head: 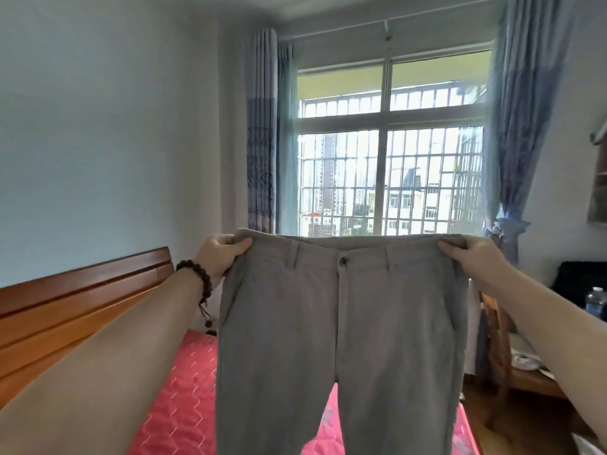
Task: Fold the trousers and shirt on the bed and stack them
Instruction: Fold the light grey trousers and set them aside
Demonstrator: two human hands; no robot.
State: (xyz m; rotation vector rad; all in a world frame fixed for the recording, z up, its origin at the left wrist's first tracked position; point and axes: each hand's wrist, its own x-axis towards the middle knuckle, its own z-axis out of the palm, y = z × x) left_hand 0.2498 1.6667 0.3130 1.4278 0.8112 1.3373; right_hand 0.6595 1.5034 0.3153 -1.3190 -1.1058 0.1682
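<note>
The left hand (220, 254), with a dark bead bracelet (196, 276) on its wrist, pinches the left corner of the trousers' waistband, thumb on the front and fingers curled behind, while the right hand (473, 257) pinches the right corner the same way. The grey trousers (338, 339) hang stretched flat between the hands, front and button facing the camera, both legs dropping out of view over the red bed (184, 389). Left of the trousers stands the wooden headboard (65, 310); behind them is a barred window (387, 165) between blue curtains (262, 133), and to their right a bottle (596, 303).
</note>
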